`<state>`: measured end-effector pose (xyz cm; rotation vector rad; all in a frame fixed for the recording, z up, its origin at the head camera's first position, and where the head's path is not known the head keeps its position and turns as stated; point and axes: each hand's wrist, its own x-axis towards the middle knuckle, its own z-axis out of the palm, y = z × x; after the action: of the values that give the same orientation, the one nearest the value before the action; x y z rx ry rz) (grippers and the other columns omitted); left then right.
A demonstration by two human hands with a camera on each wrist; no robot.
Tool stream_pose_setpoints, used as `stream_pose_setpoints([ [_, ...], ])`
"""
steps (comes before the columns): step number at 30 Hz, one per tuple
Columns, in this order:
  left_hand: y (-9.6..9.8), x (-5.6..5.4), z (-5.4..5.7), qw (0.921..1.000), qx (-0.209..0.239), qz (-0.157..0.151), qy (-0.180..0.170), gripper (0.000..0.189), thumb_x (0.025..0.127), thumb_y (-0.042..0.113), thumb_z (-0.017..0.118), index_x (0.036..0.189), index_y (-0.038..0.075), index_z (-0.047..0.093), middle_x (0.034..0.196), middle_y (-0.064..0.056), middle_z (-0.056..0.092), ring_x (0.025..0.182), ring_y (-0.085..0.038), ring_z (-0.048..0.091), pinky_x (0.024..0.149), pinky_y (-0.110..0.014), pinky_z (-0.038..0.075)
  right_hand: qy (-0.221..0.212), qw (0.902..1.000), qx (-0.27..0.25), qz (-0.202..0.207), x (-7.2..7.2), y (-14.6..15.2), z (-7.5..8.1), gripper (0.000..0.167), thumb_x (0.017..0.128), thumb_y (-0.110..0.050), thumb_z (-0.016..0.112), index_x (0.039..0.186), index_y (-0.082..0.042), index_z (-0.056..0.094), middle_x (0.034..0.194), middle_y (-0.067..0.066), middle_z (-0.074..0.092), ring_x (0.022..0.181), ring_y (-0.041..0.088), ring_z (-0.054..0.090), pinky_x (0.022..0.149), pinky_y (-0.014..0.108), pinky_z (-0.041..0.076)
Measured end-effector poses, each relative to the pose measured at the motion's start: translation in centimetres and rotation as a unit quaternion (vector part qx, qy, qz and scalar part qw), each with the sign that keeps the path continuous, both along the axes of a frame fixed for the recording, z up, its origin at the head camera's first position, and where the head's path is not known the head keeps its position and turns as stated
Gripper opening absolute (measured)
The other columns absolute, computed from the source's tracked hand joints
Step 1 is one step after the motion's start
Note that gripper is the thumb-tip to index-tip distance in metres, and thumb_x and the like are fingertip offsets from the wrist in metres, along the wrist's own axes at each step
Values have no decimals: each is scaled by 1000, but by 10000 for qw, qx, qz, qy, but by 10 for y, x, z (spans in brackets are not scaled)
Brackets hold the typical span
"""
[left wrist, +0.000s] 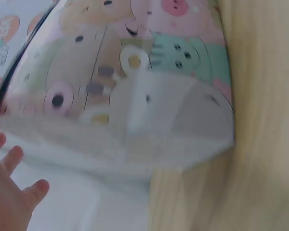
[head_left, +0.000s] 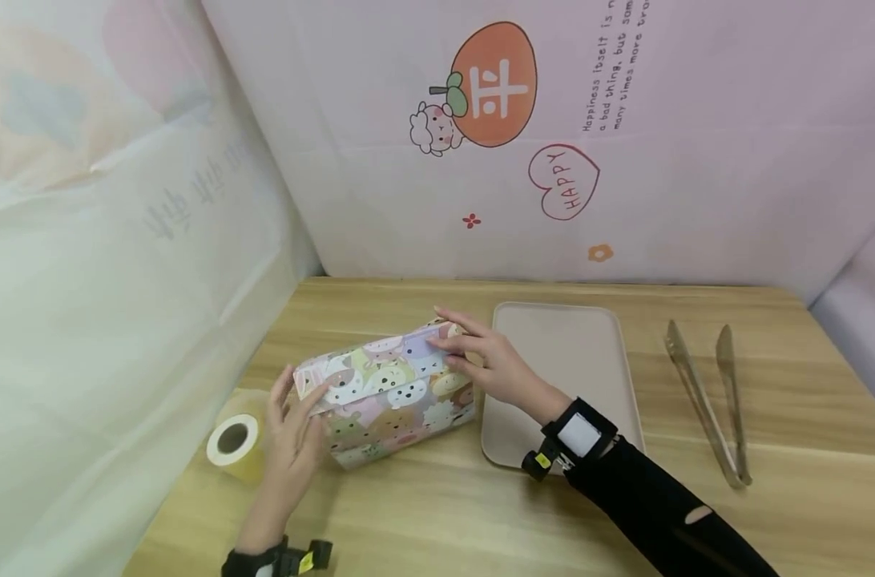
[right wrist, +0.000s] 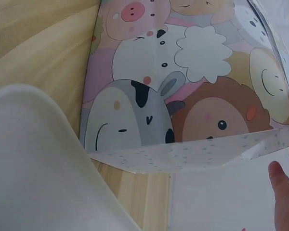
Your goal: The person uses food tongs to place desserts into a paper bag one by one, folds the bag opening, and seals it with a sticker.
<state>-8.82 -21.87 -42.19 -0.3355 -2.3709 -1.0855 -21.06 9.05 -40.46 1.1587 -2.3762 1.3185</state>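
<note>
A box-shaped package (head_left: pixel 394 401) in pastel paper printed with cartoon animals lies at a slant on the wooden table, with a long paper edge running along its top. My left hand (head_left: pixel 293 433) is at its left end, fingers extended and thumb side near the upper corner. In the left wrist view, the fingers of that left hand (left wrist: pixel 12 187) are spread beside the package's pale end. Across the top right edge, my right hand (head_left: pixel 495 365) touches the paper with extended fingers. A pale dotted end panel (right wrist: pixel 197 156) shows in the right wrist view; the package's contents are hidden.
A roll of yellowish tape (head_left: pixel 246 469) with a white core stands left of the left hand. Under the right forearm lies a beige tray (head_left: pixel 560 353). Metal tongs (head_left: pixel 697 393) lie spread at the right. Printed cloth (head_left: pixel 380 208) hangs behind the table.
</note>
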Motion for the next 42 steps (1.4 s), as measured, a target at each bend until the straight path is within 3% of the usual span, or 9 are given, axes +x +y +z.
stream_pose_setpoints([
  [6,-47,21,-2,9875,-1115,1114,-98,57,81,8,71,136,8,55,135,-23,52,124,-37,44,100,-69,31,-33,9981,-394,-471,12,15,-4,32,94,-11,63,126,-15,66,156,7,39,143,28,40,113,50,41],
  [9,-67,30,-2,9657,-1857,1652,-751,62,75,19,80,131,7,56,136,-26,48,122,-49,41,100,-72,28,113,9912,-945,-917,21,23,-11,25,92,-4,63,116,-8,68,132,12,58,122,22,55,101,41,50],
  [12,-81,34,-7,9538,-2131,1757,-1181,55,73,17,82,122,1,60,142,-33,38,124,-57,35,98,-77,27,60,9810,-1526,-1199,31,23,-18,13,92,2,59,104,-2,63,97,12,65,90,11,60,79,26,54],
  [18,-94,38,-10,9593,-2135,1661,-809,30,75,0,76,97,-14,63,137,-38,40,118,-62,38,94,-77,33,-218,9884,-1464,-350,56,0,-20,12,93,4,55,103,1,59,74,13,67,59,11,60,56,20,53],
  [25,-80,60,4,9555,-2444,1349,-950,20,77,-5,72,91,-15,61,120,-32,53,112,-51,46,91,-64,38,-541,9921,-987,548,87,-27,-16,32,97,-3,54,128,1,52,72,4,62,61,2,53,53,18,51],
  [31,-59,81,24,9521,-2705,1025,-986,17,79,2,71,91,-3,61,102,-30,64,99,-48,58,87,-64,38,925,9920,-391,768,104,-50,-4,40,93,-18,63,129,-3,58,106,6,68,95,10,66,89,13,53],
  [35,-32,89,30,9653,-2465,699,-502,20,71,5,73,87,11,62,100,-19,71,88,-29,61,93,-35,36,2249,9701,88,912,113,-65,7,51,90,-27,68,135,-6,56,129,8,60,119,15,59,110,18,42],
  [38,-4,88,30,9752,-2208,140,-7,22,71,6,73,87,17,62,99,-7,73,91,-14,57,85,-20,31,2589,9595,252,1086,118,-70,12,52,92,-29,67,137,-8,55,132,6,56,122,14,54,111,18,40],
  [42,33,78,35,9848,-1672,-435,-159,21,80,7,72,88,22,59,104,9,69,103,-5,52,86,-22,42,2439,9646,364,935,119,-70,15,45,94,-31,64,134,-12,59,125,2,57,116,11,54,107,15,43],
])
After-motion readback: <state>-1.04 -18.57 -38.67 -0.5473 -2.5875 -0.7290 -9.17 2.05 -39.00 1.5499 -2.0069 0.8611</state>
